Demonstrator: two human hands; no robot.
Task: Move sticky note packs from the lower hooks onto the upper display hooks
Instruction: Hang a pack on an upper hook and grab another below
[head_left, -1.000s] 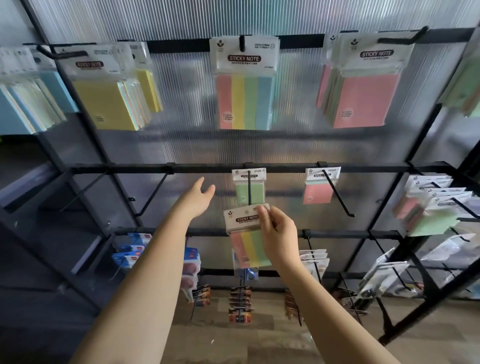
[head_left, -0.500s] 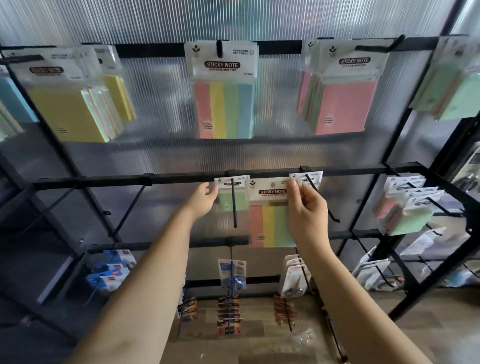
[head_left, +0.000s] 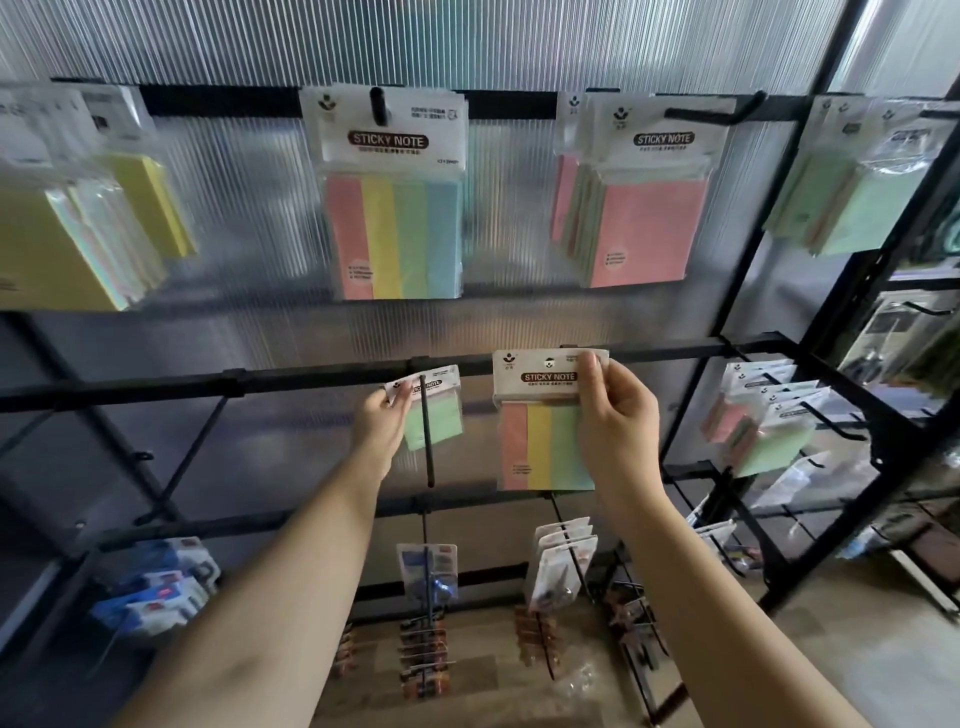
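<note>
Midway through the restock, your right hand (head_left: 615, 421) pinches the white header card of a four-colour sticky note pack (head_left: 545, 431), thumb and fingers closed on its upper right corner, and holds it in the air in front of the middle rail (head_left: 311, 376), free of any hook and well below the upper display hooks (head_left: 378, 104). Your left hand (head_left: 382, 421) grips the header edge of a small green sticky note pack (head_left: 434, 410), which hangs on the lower hook (head_left: 427, 431) at the middle rail. On the top rail, a matching four-colour pack (head_left: 395, 208) hangs at the centre, with a pink bundle (head_left: 644, 208) to its right, yellow packs (head_left: 78, 234) to the left and green ones (head_left: 852, 197) at far right, so part of the upper display looks stocked already. Left to do, by the look of it: lift the held pack to the top hook and thread its hole on, then free the green pack, and likely the pink and green packs (head_left: 758, 415) on the right-hand lower hooks. Against the frame half a second back, the four-colour pack is further to the right, clear of the small green pack it then sat beside, and your left hand has gone from just reaching the green pack's corner to a closed grip on its header.
</note>
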